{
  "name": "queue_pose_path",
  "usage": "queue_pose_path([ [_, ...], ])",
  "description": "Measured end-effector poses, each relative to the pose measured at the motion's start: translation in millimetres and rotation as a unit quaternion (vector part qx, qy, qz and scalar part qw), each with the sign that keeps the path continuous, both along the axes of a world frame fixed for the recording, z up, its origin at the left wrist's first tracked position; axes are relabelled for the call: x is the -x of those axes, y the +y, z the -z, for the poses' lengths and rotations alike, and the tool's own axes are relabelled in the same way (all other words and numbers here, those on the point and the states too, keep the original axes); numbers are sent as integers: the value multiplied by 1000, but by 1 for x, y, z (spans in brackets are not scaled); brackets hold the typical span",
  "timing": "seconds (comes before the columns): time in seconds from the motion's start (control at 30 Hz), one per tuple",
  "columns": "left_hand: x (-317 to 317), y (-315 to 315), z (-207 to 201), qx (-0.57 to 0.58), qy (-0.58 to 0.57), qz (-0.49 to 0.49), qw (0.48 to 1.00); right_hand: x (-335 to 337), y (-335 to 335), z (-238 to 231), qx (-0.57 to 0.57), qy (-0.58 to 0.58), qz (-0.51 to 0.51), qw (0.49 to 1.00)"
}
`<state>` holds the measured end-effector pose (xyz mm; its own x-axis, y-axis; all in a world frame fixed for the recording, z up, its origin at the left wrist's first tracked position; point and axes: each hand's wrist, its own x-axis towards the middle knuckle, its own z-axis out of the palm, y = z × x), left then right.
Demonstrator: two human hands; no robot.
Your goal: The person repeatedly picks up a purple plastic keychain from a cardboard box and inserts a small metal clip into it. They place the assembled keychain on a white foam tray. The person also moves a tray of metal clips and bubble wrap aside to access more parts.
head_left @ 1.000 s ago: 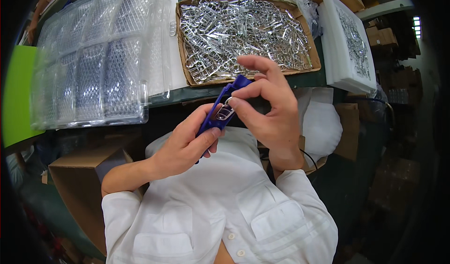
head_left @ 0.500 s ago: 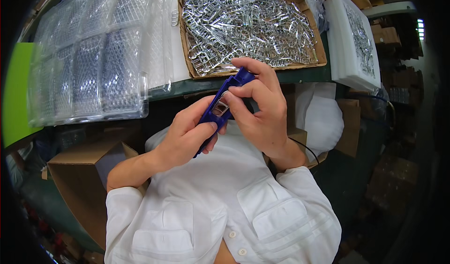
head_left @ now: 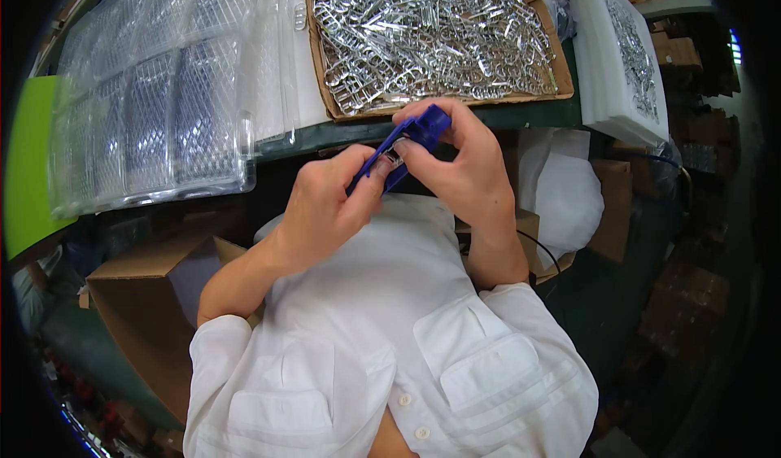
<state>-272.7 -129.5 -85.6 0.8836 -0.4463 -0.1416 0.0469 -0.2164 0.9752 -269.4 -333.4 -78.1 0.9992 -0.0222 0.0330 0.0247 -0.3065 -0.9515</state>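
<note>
Between both hands, in front of my white shirt, a long dark blue plastic part (head_left: 434,121) is held at a slant, its upper end to the right. My left hand (head_left: 325,202) is closed around the lower half, thumb pressed near a small shiny metal piece (head_left: 394,157) set in the part's middle. My right hand (head_left: 464,165) grips the upper half, thumb tip against the metal piece and index finger curled over the top end. Fingers cover much of the metal piece, so how it sits cannot be made out.
A cardboard tray (head_left: 561,71) heaped with loose shiny metal pieces lies on the bench just beyond my hands. Stacked clear plastic trays (head_left: 146,116) stand left, a white foam block (head_left: 598,92) with metal parts right. An open cardboard box (head_left: 134,311) is at lower left.
My left hand has slid up along the blue part, its thumb now beside the metal piece. The right thumb has moved slightly, and the whole view has shifted a little.
</note>
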Motion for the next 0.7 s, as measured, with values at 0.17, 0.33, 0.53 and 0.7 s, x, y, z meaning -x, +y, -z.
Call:
queue_pose_path([
  [0.17, 2, -3, 9, -26, -5, -45, 999, -4, -3, 4, 52, 33, -28, 998],
  [0.33, -4, -9, 17, -50, -17, -55, 997, -7, 2, 19, 96, 22, 25, 995],
  [0.53, -15, -5, 9, -42, 87, -12, 995, -16, -3, 36, -3, 19, 22, 1000],
  [0.7, 1, 22, -14, 183, 194, 60, 962, -1, -15, 5, -162, -78, -35, 983],
])
